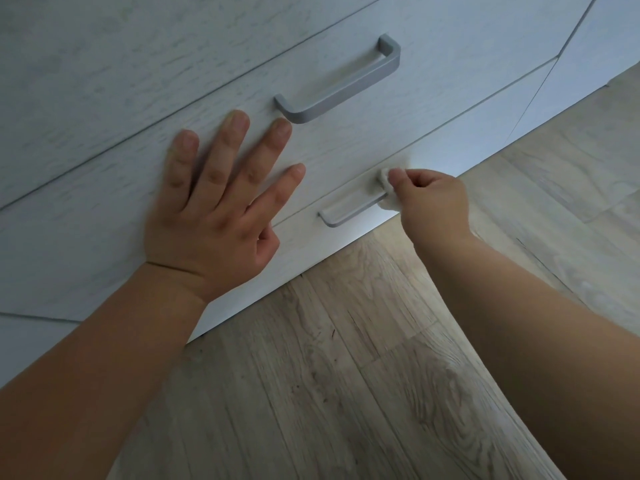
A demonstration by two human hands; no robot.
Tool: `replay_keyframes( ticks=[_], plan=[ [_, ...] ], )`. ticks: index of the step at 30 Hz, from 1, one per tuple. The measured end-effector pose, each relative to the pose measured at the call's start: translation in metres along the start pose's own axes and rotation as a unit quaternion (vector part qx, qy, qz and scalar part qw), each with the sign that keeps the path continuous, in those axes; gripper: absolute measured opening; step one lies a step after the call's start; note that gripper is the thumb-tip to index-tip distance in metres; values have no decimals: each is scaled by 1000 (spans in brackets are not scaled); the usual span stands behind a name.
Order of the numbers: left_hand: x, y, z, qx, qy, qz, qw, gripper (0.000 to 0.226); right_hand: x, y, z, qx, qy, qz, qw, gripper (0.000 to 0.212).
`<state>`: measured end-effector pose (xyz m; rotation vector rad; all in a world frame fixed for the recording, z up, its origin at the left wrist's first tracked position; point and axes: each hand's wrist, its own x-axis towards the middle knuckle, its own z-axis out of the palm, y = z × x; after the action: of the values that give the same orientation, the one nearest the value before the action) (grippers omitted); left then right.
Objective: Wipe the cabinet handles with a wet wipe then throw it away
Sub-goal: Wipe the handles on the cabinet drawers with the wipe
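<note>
We saw the right hand (431, 199) curled tight, its fingers (398, 175) pinched on a small bunched wipe (385, 177), which sat pressed against the right end of the lower handle (349, 211). Most of the wipe was hidden under those fingers; only a pale wad showed above and below the thumb tip. We judged it light, soft and limp, something that would fold and slide in the grip unless it was kept balled, and wet enough to slip on smooth metal, so a firm pinch with the wad wrapped around the bar seemed the right hold. The handle itself looked stiff and fixed, a grey bar standing off the drawer front, with room behind it for fingertips. The left hand (221, 202) lay flat on the drawer face (104, 209) with fingers spread wide and holding nothing, just left of the wiping fingers and below the upper handle (341, 83), whose near end sat right beside the left middle fingertip. We took that flat palm as bracing. No bin showed anywhere over the wood floor (346, 375).
</note>
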<state>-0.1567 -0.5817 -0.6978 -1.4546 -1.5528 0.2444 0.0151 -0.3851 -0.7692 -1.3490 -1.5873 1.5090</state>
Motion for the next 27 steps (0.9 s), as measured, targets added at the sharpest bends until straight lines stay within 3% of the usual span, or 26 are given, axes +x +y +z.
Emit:
replay_keyframes(
  ticks=[5,9,12,17,20,23,27],
  plan=[
    [-1,0,-1,-6,-14,4,1000,67,-7,3,-6,-99,-25,-59,993,26],
    [0,0,-1,0,-8,1,1000,67,-6,-4,-7,-107,30,-99,989,20],
    [0,1,-1,-8,-2,1,1000,66,-2,-13,5,-145,10,-110,983,14],
    [-1,0,-1,-11,-5,-1,1000,66,5,-13,13,-141,-39,17,989,20],
    [-1,0,-1,-15,-6,2,1000,66,7,-23,15,-134,-41,2,990,27],
    [0,0,-1,-12,-1,0,1000,65,-2,-21,15,-128,1,-29,991,19],
    [0,1,-1,-16,-2,-1,1000,66,-21,-7,18,14,34,57,998,10]
  ],
)
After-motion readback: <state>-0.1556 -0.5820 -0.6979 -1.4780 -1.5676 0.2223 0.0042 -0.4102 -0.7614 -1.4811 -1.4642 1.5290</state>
